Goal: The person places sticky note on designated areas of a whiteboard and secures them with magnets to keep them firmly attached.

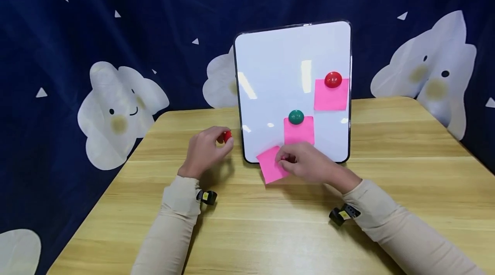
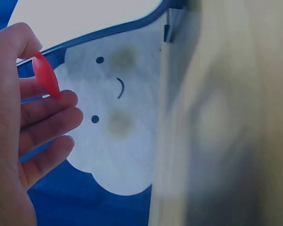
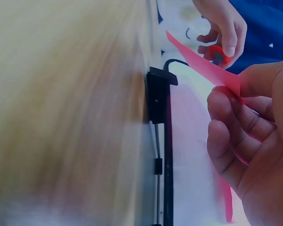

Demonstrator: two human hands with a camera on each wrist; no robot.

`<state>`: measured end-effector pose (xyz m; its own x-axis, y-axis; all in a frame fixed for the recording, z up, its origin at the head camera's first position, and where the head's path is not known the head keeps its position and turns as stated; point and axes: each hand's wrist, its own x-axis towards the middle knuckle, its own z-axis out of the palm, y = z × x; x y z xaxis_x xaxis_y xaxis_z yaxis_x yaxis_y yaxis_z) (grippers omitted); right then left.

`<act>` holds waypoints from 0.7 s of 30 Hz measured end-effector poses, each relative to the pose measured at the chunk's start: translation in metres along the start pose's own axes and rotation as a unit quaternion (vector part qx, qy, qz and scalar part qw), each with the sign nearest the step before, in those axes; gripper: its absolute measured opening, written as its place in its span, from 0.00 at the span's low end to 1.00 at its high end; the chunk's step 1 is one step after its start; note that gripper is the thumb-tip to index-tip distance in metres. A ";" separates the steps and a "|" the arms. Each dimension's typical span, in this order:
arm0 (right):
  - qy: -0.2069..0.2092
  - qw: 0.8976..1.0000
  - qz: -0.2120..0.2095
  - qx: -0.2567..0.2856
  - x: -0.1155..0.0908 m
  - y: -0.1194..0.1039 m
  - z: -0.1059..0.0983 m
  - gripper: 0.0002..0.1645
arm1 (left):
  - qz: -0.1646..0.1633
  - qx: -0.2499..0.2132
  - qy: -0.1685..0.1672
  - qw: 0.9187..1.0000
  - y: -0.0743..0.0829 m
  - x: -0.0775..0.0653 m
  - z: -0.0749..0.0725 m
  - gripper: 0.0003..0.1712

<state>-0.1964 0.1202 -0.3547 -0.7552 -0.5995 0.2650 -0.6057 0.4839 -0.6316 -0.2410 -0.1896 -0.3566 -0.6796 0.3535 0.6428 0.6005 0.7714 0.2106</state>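
Sleeves w/ wrist cams fill the bottom of the head view. Left hand, center-left, pinches a red magnet btwn thumb & fingertips, lifted off the table, just left of the whiteboard. Right hand, lower center, pinches a loose pink note by its right edge, thumb on top, fingers curled under; note sits at the board's bottom-left corner, overlapping the frame.

Handling, as I judge it: note is light & floppy, it bends in the right wrist view, so grip near an edge & keep it flat. Magnet looks smooth, hard, domed, prob. slippery; best pinched across the rim.

Two more notes are already up: one under a green magnet, one under another red magnet upper right.

Hard to tell: whether the loose note touches the board face; both wrist views blur the table badly; the board's stand is hidden.
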 end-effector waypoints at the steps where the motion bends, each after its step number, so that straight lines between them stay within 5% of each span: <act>1: 0.003 1.000 -0.003 -0.001 0.001 0.000 -0.001 0.08 | 0.005 0.000 0.006 1.000 0.001 0.002 0.000 0.13; 9: 0.009 1.000 0.016 0.018 0.005 0.000 -0.008 0.08 | 0.025 -0.004 0.030 0.999 0.009 0.020 0.007 0.14; 21: 0.022 0.999 0.031 0.020 0.010 0.007 -0.016 0.06 | -0.001 -0.035 0.032 0.999 0.014 0.037 0.005 0.16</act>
<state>-0.2121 0.1277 -0.3446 -0.8016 -0.5406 0.2554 -0.5480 0.4933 -0.6755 -0.2599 -0.1633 -0.3331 -0.6545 0.3153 0.6871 0.6282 0.7325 0.2623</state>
